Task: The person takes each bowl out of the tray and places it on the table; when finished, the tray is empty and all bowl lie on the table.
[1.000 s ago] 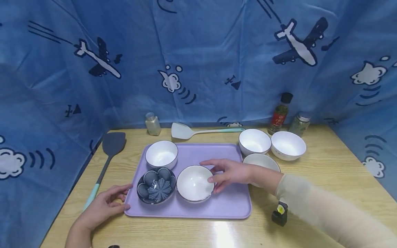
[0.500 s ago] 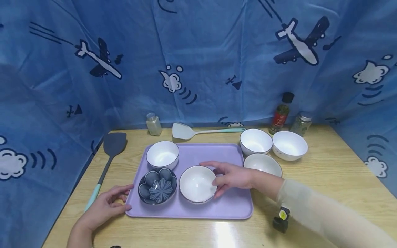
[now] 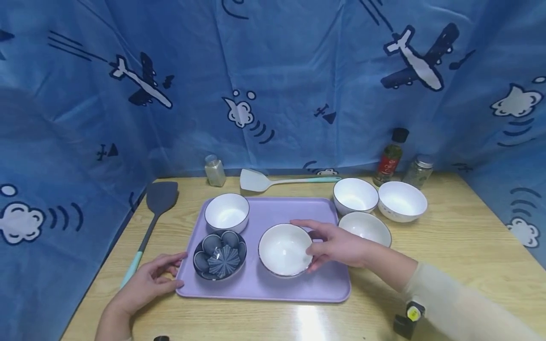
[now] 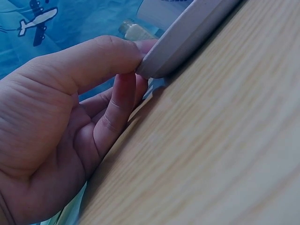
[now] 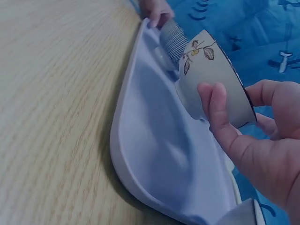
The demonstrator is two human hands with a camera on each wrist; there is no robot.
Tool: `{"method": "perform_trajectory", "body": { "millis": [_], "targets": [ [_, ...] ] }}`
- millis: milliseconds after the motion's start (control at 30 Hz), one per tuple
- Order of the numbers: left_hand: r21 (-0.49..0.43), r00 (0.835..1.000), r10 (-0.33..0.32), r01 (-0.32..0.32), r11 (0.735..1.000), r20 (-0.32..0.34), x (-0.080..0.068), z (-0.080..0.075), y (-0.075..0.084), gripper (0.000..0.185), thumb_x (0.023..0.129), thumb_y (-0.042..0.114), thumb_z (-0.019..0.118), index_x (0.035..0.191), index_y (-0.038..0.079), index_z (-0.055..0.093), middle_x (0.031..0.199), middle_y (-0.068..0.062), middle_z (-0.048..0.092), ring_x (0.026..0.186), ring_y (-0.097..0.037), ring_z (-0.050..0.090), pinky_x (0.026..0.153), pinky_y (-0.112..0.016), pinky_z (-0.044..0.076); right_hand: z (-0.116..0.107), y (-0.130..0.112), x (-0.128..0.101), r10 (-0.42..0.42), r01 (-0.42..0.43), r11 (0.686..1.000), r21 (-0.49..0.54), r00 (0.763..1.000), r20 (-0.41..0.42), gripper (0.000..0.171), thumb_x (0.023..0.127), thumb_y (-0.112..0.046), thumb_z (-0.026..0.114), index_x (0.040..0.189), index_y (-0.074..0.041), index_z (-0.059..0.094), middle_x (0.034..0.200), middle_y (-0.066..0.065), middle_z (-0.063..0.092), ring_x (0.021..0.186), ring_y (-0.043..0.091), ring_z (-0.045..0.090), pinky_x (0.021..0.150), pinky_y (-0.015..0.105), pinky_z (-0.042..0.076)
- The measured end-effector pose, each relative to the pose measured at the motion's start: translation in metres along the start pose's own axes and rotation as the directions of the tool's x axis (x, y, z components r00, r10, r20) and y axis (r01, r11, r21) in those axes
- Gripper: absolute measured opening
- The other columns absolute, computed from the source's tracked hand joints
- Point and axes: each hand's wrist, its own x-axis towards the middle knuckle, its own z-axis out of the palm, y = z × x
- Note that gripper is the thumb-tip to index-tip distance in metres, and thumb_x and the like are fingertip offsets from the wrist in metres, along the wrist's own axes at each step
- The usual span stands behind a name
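My right hand (image 3: 337, 244) grips a cream-white bowl (image 3: 285, 251) with a dark rim, thumb inside the rim and fingers outside. In the right wrist view, a leaf-and-branch print shows on the bowl's outer wall (image 5: 204, 65), and the bowl is held close over the lilac tray (image 3: 311, 284). With thumb and fingers, my left hand (image 3: 147, 284) pinches the left edge of that tray, as the left wrist view shows at the tray's rim (image 4: 164, 61). A dark blue flower-patterned bowl (image 3: 220, 255) and a white bowl (image 3: 227, 213) stand on the tray's left side.
Three more white bowls, including a cream one (image 3: 367, 227), stand right of the tray. Behind are a white spatula (image 3: 255, 181), a small jar (image 3: 215, 171), a red-labelled bottle (image 3: 388, 161) and a silver-lidded jar (image 3: 419, 171). A dark spatula (image 3: 161, 196) lies left.
My right hand has moved the cream-white bowl to the right, widening the gap from the dark blue bowl. My left hand stays at the tray's edge. The head view has shifted slightly.
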Motion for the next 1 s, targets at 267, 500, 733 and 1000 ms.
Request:
{"method": "perform_trajectory", "body": {
  "millis": [267, 500, 733, 1000],
  "targets": [
    [0.014, 1.0, -0.015, 0.015, 1.0, -0.004, 0.001, -0.002, 0.002, 0.065, 0.084, 0.02, 0.081, 0.142, 0.008, 0.055, 0.129, -0.014, 0.054, 0.098, -0.008, 0.058, 0.08, -0.021, 0.052, -0.007, -0.01, -0.027, -0.051, 0.052, 0.998, 0.019, 0.998, -0.036, 0.074, 0.091, 0.003, 0.056, 0.157, -0.022, 0.03, 0.138, 0.029, 0.044, 0.081, 0.031, 0.071, 0.079, 0.045, 0.06],
    [0.014, 0.999, -0.053, 0.053, 0.998, -0.003, 0.0, 0.0, 0.003, 0.066, 0.084, 0.023, 0.081, 0.143, 0.011, 0.054, 0.131, -0.012, 0.055, 0.099, -0.008, 0.057, 0.081, -0.02, 0.05, -0.011, -0.02, -0.063, -0.03, 0.033, 0.999, 0.027, 0.991, -0.13, 0.075, 0.09, 0.002, 0.057, 0.156, -0.022, 0.032, 0.145, 0.031, 0.036, 0.082, 0.032, 0.071, 0.078, 0.045, 0.06],
    [0.014, 1.0, -0.029, 0.029, 0.999, -0.002, 0.0, 0.001, 0.002, 0.065, 0.084, 0.022, 0.081, 0.142, 0.008, 0.055, 0.131, -0.013, 0.055, 0.098, -0.007, 0.058, 0.08, -0.02, 0.051, -0.021, -0.022, -0.094, -0.085, 0.087, 0.996, 0.002, 0.982, -0.168, 0.072, 0.093, 0.001, 0.058, 0.157, -0.02, 0.03, 0.149, 0.032, 0.032, 0.086, 0.031, 0.071, 0.079, 0.049, 0.059],
    [-0.009, 1.0, -0.003, 0.003, 1.0, 0.008, 0.0, 0.001, 0.0, 0.064, 0.084, 0.019, 0.08, 0.142, 0.007, 0.055, 0.131, -0.016, 0.054, 0.097, -0.007, 0.058, 0.079, -0.021, 0.052, -0.044, -0.013, -0.129, -0.114, 0.104, 0.993, -0.06, 0.975, -0.189, 0.069, 0.097, -0.001, 0.056, 0.157, -0.02, 0.028, 0.147, 0.02, 0.037, 0.096, 0.035, 0.069, 0.08, 0.052, 0.058]
  ]
}}
